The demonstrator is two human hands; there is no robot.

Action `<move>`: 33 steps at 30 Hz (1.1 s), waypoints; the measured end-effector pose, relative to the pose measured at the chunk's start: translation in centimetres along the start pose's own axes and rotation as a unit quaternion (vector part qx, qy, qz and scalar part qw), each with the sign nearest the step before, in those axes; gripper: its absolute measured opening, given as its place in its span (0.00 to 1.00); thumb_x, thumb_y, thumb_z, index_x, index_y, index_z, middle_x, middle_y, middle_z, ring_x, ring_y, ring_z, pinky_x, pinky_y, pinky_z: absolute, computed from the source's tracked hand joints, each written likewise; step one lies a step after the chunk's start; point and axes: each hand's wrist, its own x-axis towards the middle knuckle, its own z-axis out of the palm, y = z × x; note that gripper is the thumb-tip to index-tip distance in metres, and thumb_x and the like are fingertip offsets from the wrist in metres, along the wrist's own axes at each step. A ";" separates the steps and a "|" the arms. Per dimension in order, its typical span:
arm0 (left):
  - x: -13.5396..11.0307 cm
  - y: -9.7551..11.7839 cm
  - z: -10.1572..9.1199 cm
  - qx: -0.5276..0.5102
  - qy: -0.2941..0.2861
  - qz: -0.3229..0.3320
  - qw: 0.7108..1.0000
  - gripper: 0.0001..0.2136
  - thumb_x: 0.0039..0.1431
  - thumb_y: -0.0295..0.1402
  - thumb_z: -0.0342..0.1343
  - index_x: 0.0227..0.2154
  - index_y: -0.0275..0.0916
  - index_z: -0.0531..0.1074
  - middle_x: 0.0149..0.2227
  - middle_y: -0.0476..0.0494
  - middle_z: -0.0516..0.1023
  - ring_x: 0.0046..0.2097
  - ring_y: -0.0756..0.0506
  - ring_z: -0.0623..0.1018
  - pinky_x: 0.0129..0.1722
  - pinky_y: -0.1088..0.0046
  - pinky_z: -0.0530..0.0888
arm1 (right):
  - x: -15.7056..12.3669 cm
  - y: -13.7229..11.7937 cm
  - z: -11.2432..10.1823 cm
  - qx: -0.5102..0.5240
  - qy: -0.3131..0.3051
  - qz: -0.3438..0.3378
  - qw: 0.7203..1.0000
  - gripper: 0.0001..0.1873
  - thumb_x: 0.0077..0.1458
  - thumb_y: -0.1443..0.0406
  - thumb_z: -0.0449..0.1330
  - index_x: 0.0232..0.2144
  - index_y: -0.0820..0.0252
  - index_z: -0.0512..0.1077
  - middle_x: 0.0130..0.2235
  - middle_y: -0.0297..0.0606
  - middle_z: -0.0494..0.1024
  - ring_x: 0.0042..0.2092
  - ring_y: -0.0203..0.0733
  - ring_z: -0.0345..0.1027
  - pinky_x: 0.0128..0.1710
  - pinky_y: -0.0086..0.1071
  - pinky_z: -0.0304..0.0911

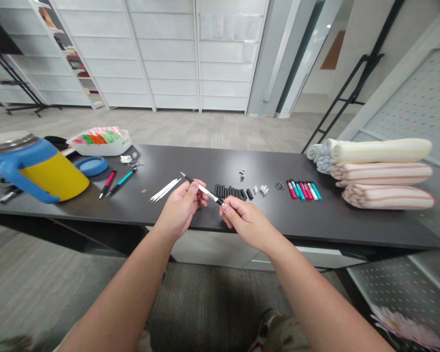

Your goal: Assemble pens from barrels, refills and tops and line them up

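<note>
A white pen with a black grip [207, 192] is held slantwise over the front of the dark table, its tip toward the upper left. My left hand [181, 205] is closed round its front half. At the lower right end, the fingers of my right hand [244, 215] pinch the pen. Just behind my hands lies a row of short black tubes [231, 191]. White refills [165, 189] lie to the left. Small white parts [264, 189], tiny metal springs [279, 186] and coloured pen barrels [303, 190] are laid out to the right.
A red pen [107, 184] and a teal pen [122, 181] lie left, beside a blue lid [91, 166] and a large blue-yellow mug [40, 171]. A white basket [100, 146] holds colourful packets. Rolled towels [385, 173] are stacked at the table's right end.
</note>
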 end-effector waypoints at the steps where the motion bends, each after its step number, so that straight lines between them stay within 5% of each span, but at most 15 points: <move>1: 0.0 0.0 0.0 -0.004 0.004 0.002 1.000 0.14 0.66 0.44 0.63 0.41 0.36 0.76 0.31 0.47 0.75 0.34 0.50 0.74 0.37 0.74 0.73 | 0.0 0.0 0.0 0.003 0.000 0.000 1.000 0.16 0.75 0.55 0.49 0.36 0.55 0.68 0.26 0.26 0.70 0.28 0.34 0.63 0.31 0.28 0.57; 33: -0.4 0.2 0.4 0.031 0.009 0.019 0.999 0.17 0.65 0.49 0.63 0.40 0.37 0.76 0.32 0.47 0.76 0.34 0.49 0.74 0.37 0.73 0.72 | -0.1 0.0 0.2 -0.006 -0.003 0.002 1.000 0.18 0.74 0.53 0.50 0.35 0.56 0.69 0.25 0.27 0.70 0.27 0.36 0.62 0.31 0.30 0.55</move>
